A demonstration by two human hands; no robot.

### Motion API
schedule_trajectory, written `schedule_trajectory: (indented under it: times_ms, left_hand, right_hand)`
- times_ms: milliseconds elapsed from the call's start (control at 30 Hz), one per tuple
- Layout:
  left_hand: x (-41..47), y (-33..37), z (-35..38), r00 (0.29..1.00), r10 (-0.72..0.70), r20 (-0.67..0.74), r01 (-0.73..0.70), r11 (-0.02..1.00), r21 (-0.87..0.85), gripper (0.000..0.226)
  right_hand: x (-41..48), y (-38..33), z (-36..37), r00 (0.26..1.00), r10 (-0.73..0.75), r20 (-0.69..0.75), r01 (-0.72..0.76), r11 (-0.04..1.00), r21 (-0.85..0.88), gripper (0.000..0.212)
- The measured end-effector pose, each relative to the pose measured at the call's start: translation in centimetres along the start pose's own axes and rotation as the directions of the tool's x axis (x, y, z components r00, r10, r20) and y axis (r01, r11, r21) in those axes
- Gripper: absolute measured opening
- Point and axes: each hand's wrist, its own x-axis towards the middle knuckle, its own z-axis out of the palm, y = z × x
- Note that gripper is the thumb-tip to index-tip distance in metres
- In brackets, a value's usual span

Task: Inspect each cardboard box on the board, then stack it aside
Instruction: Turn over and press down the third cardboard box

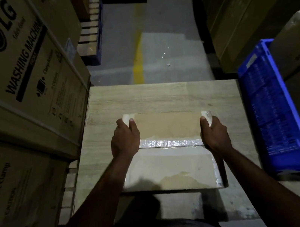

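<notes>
1. Our left hand (pixel 125 140) grasps the left edge of the flat brown cardboard box (pixel 167 128) close to its far corner, with the thumb on the top face and the fingers wrapped over the side.
2. Our right hand (pixel 214 132) grips the opposite edge in the same way, thumb on top and fingers curled down the side.
3. Between our two hands, a strip of shiny clear tape (pixel 169 142) runs across the box along its flap seam.
4. Under both hands, the box sits over the pale wood-grain board (pixel 161 93), and its near edge reaches back towards our body. We cannot tell whether it rests there or is raised a little.
5. Just to the right of our right hand, a blue slatted plastic crate (pixel 271 113) stands beside the board.
6. To the left of our left hand, a large tan carton printed "LG Washing Machine" (pixel 21 74) sits on top of another tan carton marked "Do not clamp" (pixel 16 193).
7. Beyond our hands, past the far edge of the board, a yellow painted line (pixel 138 62) crosses the grey concrete floor (pixel 173 41).
</notes>
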Motion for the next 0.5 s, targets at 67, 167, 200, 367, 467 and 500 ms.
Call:
schedule_trajectory:
  times_ms: [67,167,200,367,467,500]
  left_hand:
    - [0.8,-0.1,-0.4,0.983,-0.158,0.090,0.170,0.975,-0.142,0.061]
    - [1.9,0.1,-1.6,0.878,-0.371,0.303,0.460,0.830,-0.315,0.085]
    - [1.9,0.3,-2.1,0.867,-0.380,0.322,0.480,0.809,-0.340,0.088]
    - [-0.8,1.1,-5.3,0.946,-0.261,0.191,0.323,0.759,-0.565,0.075]
    - [-2.4,1.7,-7.0,0.979,-0.171,0.114,0.204,0.750,-0.629,0.057]
    - [-3.0,1.7,-7.3,0.986,-0.139,0.090,0.164,0.759,-0.631,0.045]
  right_hand:
    - [0.2,0.0,0.0,1.000,0.016,0.001,-0.016,1.000,0.011,0.053]
    - [0.2,-0.6,-0.3,0.998,0.053,0.028,-0.053,0.999,0.009,0.065]
    - [0.0,-0.9,-0.5,0.999,0.050,0.020,-0.050,0.999,0.018,0.065]
    - [-1.7,-2.6,-3.2,0.993,-0.006,-0.120,0.026,0.985,0.171,0.045]
    - [-2.7,-3.9,-5.4,0.988,-0.001,-0.153,0.047,0.953,0.301,0.038]
    - [-3.0,-3.9,-5.8,0.987,-0.018,-0.158,0.067,0.949,0.307,0.029]
